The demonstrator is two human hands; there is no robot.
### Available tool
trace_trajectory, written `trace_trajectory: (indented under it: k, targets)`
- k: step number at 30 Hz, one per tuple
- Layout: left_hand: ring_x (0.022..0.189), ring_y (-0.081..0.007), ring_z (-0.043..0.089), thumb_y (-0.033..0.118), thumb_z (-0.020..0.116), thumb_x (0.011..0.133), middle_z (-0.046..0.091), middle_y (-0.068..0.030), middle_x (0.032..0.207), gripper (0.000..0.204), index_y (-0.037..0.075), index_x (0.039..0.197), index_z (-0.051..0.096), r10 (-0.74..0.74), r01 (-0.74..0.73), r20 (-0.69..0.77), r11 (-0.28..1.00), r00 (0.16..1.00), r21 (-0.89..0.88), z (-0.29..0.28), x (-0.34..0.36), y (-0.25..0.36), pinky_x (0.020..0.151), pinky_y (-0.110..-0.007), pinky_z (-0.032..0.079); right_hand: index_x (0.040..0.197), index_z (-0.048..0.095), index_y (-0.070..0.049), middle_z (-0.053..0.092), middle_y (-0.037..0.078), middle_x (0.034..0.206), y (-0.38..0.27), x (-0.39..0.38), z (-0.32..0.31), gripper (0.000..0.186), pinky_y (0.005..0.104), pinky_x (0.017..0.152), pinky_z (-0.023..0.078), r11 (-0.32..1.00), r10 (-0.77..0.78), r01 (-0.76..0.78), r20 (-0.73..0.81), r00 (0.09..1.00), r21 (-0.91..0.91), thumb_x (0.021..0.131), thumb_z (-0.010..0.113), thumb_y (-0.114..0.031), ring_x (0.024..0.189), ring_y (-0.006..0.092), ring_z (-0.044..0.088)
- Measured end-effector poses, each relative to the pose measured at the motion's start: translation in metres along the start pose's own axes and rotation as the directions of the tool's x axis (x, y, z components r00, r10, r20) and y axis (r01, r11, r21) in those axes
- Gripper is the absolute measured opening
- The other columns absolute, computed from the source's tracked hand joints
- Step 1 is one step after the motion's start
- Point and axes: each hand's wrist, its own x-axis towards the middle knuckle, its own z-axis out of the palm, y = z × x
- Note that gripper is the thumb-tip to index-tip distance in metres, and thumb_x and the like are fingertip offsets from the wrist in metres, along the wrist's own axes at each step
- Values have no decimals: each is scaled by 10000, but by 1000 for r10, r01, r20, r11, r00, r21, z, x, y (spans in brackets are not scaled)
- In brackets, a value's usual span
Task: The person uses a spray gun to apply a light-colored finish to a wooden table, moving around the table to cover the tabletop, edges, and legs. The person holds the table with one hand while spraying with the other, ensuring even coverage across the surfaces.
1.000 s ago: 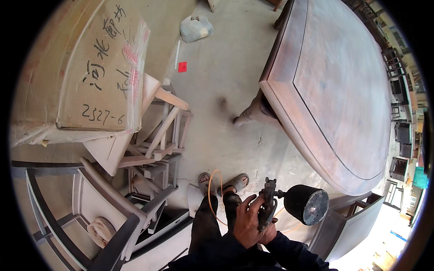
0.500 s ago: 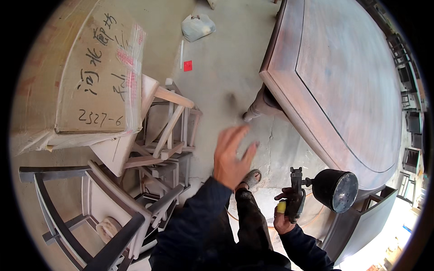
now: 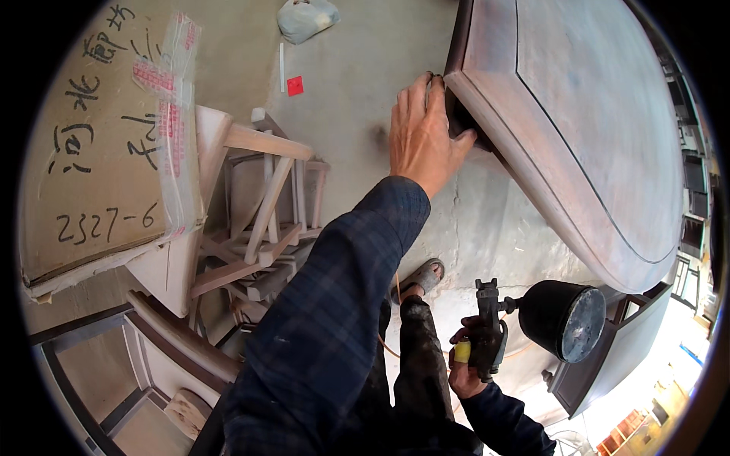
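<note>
My left hand (image 3: 427,137) reaches out beside the near left corner of a large wooden tabletop (image 3: 585,114), which has a reddish-grey finish and a dark inlaid line. Its fingers are stretched out and the thumb stands apart; I cannot tell whether the fingertips touch the table's edge. Lower right, my right hand (image 3: 466,378) is wrapped round the handle of a dark spray gun (image 3: 490,330). A round black paint cup (image 3: 559,319) is fixed to the gun's side, and a bit of yellow shows near my fingers.
On the left, a taped cardboard box (image 3: 106,152) rests on stacked pale wooden chair frames (image 3: 266,197). A dark-framed chair (image 3: 182,334) stands nearer. A thin orange hose (image 3: 389,348) runs by my legs. Behind the cup is a dark cabinet (image 3: 616,357); farther off lies a white plastic bag (image 3: 308,19).
My left hand has moved forward and slightly right, up to the table's corner. My right hand still grips the spray gun, almost in place. The view has shifted a little.
</note>
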Motion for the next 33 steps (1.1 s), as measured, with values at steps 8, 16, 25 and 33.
trace_trajectory:
  k: [8, 16, 25, 33]
  targets:
    - [1249, -369, 450, 203, 838, 720, 385, -204, 1500, 822, -78, 1386, 449, 38, -38, -3, 998, 999, 42, 3, 6, 1, 1080, -440, 386, 1052, 506, -2, 527, 186, 1085, -7, -8, 9, 180, 350, 729, 483, 993, 114, -114, -63, 992, 4, 894, 505, -88, 848, 256, 586]
    - [1412, -394, 320, 263, 830, 768, 247, -267, 1564, 956, -134, 1460, 303, -264, 224, -154, 945, 952, -238, -20, 13, -28, 1184, -464, 257, 1163, 597, 15, 659, 112, 1036, -33, -11, 18, 303, 355, 786, 521, 950, 262, -242, -82, 962, 196, 869, 610, -57, 927, 221, 649]
    - [1433, -373, 286, 283, 644, 972, 194, -226, 1559, 801, -1, 1546, 161, -596, 530, -35, 738, 802, -417, -25, -115, -2, 1144, -481, 312, 1176, 492, 26, 661, 190, 1014, -18, 14, 16, 441, 395, 766, 522, 984, 173, -171, -55, 983, 50, 833, 708, -145, 844, 333, 669]
    - [1333, -313, 430, 127, 603, 962, 408, -195, 1445, 565, 14, 1467, 376, -606, 616, 136, 730, 783, -294, -25, -207, 9, 1052, -412, 411, 1265, 410, -1, 646, 203, 1147, -40, 69, 20, 394, 353, 880, 520, 999, 19, -14, -133, 991, 38, 910, 581, 3, 1014, 229, 651]
